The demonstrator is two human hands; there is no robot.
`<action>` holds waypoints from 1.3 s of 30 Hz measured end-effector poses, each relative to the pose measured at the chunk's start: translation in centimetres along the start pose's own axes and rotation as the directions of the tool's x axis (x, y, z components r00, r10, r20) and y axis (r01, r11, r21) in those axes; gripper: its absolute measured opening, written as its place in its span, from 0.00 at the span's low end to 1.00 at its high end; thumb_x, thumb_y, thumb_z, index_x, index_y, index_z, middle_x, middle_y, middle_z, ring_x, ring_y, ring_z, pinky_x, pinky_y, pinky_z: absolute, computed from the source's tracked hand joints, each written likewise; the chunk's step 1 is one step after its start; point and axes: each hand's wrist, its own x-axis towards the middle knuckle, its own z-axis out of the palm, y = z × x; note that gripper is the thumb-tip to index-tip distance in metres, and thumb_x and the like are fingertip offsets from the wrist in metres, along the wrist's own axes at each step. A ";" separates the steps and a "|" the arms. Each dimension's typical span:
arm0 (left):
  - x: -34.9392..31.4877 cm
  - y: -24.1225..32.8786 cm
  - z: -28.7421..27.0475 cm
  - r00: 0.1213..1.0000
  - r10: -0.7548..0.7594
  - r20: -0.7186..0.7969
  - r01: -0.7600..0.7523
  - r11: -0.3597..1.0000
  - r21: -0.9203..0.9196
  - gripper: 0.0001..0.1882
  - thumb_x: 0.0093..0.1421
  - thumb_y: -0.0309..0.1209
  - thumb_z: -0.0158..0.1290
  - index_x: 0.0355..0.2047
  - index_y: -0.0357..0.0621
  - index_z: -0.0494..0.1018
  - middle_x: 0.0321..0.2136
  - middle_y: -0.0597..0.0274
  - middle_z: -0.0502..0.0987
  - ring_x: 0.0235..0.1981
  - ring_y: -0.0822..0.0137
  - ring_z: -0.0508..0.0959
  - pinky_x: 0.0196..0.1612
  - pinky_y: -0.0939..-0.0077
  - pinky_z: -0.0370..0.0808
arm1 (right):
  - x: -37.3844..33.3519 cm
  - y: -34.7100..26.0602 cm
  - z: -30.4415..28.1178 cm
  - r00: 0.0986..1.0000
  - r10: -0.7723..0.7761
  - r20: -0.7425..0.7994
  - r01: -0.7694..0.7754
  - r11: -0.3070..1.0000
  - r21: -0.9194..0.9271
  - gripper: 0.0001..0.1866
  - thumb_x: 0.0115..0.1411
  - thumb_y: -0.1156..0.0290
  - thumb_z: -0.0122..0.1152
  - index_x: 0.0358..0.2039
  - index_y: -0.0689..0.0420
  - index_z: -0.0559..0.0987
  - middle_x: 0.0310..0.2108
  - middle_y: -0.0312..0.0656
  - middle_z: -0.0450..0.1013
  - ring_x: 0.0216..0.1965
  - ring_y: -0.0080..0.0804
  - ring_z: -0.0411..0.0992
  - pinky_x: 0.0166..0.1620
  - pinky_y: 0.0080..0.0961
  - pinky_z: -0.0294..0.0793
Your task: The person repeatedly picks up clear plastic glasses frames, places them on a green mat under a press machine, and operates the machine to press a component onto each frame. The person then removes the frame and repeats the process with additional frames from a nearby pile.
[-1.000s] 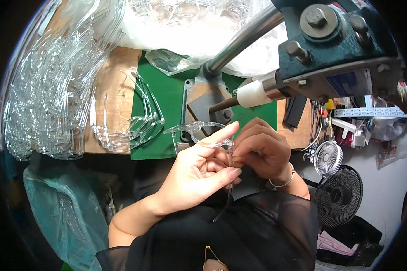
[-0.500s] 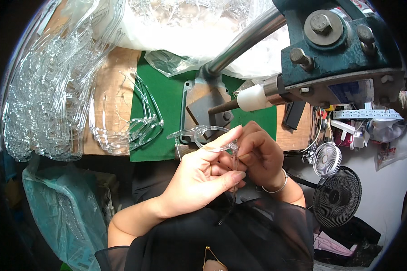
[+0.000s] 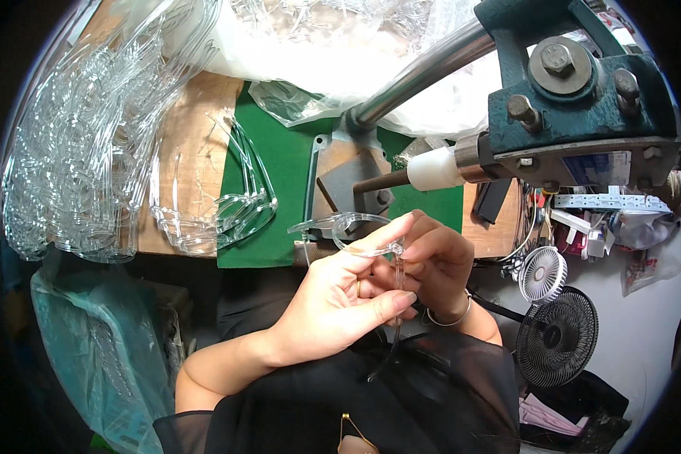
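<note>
A clear plastic eyeglass frame (image 3: 318, 225) is held up in front of me, just short of the press base. My left hand (image 3: 340, 299) grips it, with the thumb against one temple arm, which hangs down toward my lap. At the hinge corner, the bent fingers of my right hand (image 3: 440, 261) pinch close against the frame. Whether a small part sits between those right fingertips is hidden. Beyond both hands stands a green hand press (image 3: 583, 98) with a metal base plate (image 3: 363, 178) and a white collar (image 3: 433, 167) on its rod.
Clear eyeglass frames lie in a large heap (image 3: 76, 159) at the left, and several more (image 3: 242, 212) rest on the green mat (image 3: 280, 147). A plastic bag (image 3: 295, 45) fills the back. Two fans (image 3: 543, 274) stand at the right; a teal bag (image 3: 98, 340) hangs lower left.
The view has shifted slightly, so the press appears further right. Both hands keep nearly the same hold on the eyeglass frame, with small finger movements at the hinge.
</note>
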 end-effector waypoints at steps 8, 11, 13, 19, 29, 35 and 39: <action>3.9 2.1 1.9 0.947 0.321 -0.029 -0.315 0.941 0.125 0.40 0.46 0.14 0.52 0.58 0.42 0.47 0.29 0.58 0.72 0.28 0.71 0.75 0.35 0.81 0.73 | 6.0 -9.5 -7.3 0.571 -0.556 -0.604 0.630 0.769 -0.112 0.11 0.58 0.68 0.46 0.28 0.61 0.72 0.21 0.37 0.64 0.24 0.24 0.60 0.31 0.23 0.61; 4.9 2.5 2.0 0.970 0.239 -0.035 -0.236 0.968 0.084 0.38 0.49 0.18 0.52 0.58 0.44 0.45 0.30 0.53 0.74 0.28 0.68 0.76 0.31 0.82 0.73 | 10.9 -15.6 -5.1 0.365 -0.812 -0.454 0.566 0.581 -0.585 0.10 0.54 0.66 0.51 0.29 0.61 0.72 0.23 0.37 0.63 0.28 0.29 0.62 0.45 0.25 0.61; 5.1 2.5 2.1 0.969 0.241 -0.049 -0.236 0.968 0.087 0.38 0.51 0.21 0.52 0.58 0.45 0.43 0.30 0.52 0.74 0.27 0.68 0.76 0.30 0.82 0.74 | 10.2 -16.4 -4.9 0.633 -0.749 -0.196 0.633 0.646 -0.427 0.20 0.57 0.57 0.43 0.40 0.61 0.65 0.35 0.42 0.63 0.39 0.32 0.63 0.50 0.30 0.60; 5.9 3.0 2.8 0.988 0.152 -0.025 -0.152 0.988 -0.008 0.39 0.52 0.22 0.52 0.59 0.48 0.41 0.36 0.55 0.73 0.30 0.68 0.76 0.32 0.77 0.76 | 4.5 -14.5 -5.8 0.699 -0.715 -0.016 0.703 0.692 -0.164 0.16 0.43 0.52 0.63 0.27 0.46 0.72 0.26 0.27 0.61 0.33 0.24 0.59 0.53 0.29 0.46; 6.4 2.0 3.5 0.974 0.199 -0.110 -0.191 0.978 0.080 0.24 0.54 0.25 0.51 0.48 0.44 0.54 0.31 0.56 0.75 0.29 0.68 0.77 0.31 0.79 0.75 | 3.7 -12.6 -3.6 0.624 -0.779 -0.057 0.741 0.613 -0.275 0.20 0.44 0.46 0.60 0.19 0.48 0.65 0.18 0.27 0.55 0.25 0.21 0.54 0.42 0.25 0.49; 5.0 1.4 2.5 0.942 0.334 -0.007 -0.321 0.910 0.264 0.36 0.53 0.18 0.49 0.59 0.47 0.44 0.27 0.58 0.76 0.30 0.76 0.74 0.35 0.85 0.70 | 8.9 -16.5 -4.1 0.771 -0.627 -0.113 0.577 0.763 -0.292 0.26 0.56 0.54 0.41 0.46 0.62 0.61 0.41 0.47 0.62 0.44 0.36 0.61 0.52 0.32 0.56; 5.1 1.6 2.2 0.946 0.325 0.015 -0.316 0.905 0.285 0.35 0.53 0.16 0.48 0.58 0.47 0.47 0.28 0.58 0.75 0.31 0.78 0.73 0.37 0.86 0.69 | 5.7 -10.5 -7.1 0.497 -0.834 -0.239 0.534 0.511 -0.673 0.26 0.54 0.70 0.45 0.52 0.68 0.57 0.51 0.56 0.59 0.54 0.46 0.57 0.56 0.38 0.55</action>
